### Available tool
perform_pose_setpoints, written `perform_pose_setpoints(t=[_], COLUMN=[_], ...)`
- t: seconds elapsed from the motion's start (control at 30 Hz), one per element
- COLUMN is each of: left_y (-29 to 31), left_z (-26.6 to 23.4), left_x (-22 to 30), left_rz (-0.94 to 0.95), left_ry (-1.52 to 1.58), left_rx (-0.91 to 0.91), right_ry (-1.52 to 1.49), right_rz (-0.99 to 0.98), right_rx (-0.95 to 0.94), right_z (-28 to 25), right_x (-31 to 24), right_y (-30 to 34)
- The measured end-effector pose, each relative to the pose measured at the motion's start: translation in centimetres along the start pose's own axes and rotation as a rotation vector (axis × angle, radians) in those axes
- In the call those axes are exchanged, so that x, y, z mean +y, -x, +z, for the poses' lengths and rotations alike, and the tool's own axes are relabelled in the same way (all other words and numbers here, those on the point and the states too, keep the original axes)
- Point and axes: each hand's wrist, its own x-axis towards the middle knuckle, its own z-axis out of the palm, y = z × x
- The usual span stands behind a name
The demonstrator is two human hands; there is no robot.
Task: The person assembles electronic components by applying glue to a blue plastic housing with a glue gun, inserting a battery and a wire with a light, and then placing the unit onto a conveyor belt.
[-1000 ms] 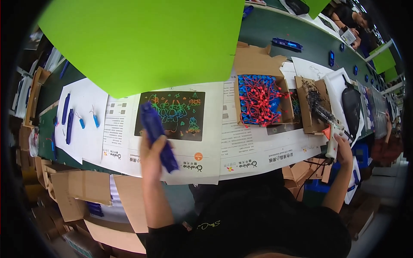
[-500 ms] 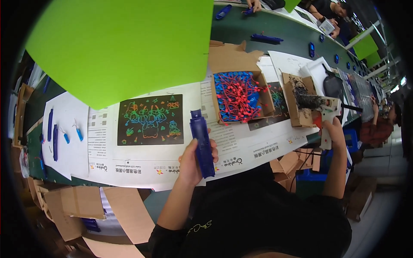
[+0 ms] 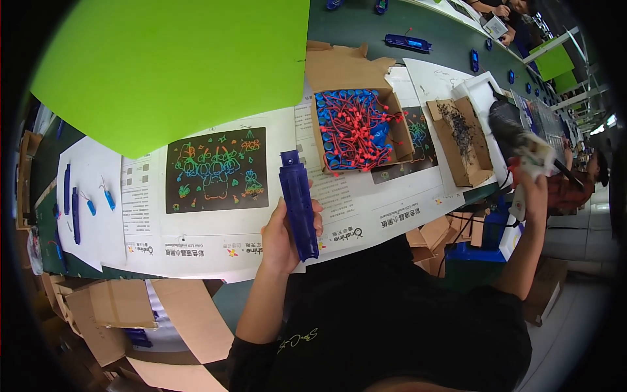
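Note:
My left hand is closed round a long dark blue plastic housing, its hollow side up, above the front of the paper-covered table. Out to the right, my right hand is wrapped round the handle of a white glue gun with a dark front end, blurred by motion. The glue gun is beyond a shallow cardboard box strewn with black bits. Between my hands, an open cardboard box holds many blue cylindrical batteries with red wires and plugs.
A bright green panel rises at the back left. At the left lie blue housings and two loose blue batteries. More housings lie on the far green surface. Opened cartons stand below the table; other people are at the right.
My right hand has swung the glue gun right, away from above the box of black bits. My left hand still holds the housing. The view has shifted slightly; a co-worker's hand has left the far surface.

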Motion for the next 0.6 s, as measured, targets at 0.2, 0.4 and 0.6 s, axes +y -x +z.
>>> perform_pose_setpoints(t=[0.2,0.4,0.6], left_y=[0.2,0.3,-0.7], left_z=[-0.2,-0.6,0.3], left_x=[0.1,-0.1,-0.3], left_rz=[-0.019,0.009,-0.032], left_ry=[0.008,-0.026,0.043], left_rx=[0.017,-0.006,-0.053], right_ry=[-0.200,-0.540,-0.561], right_rz=[-0.258,-0.531,-0.568], right_rx=[0.466,0.473,-0.168], right_z=[-6.8,-9.8,-1.0], right_x=[-0.6,-4.4,-5.7], right_y=[-1.0,-1.1,4.2])
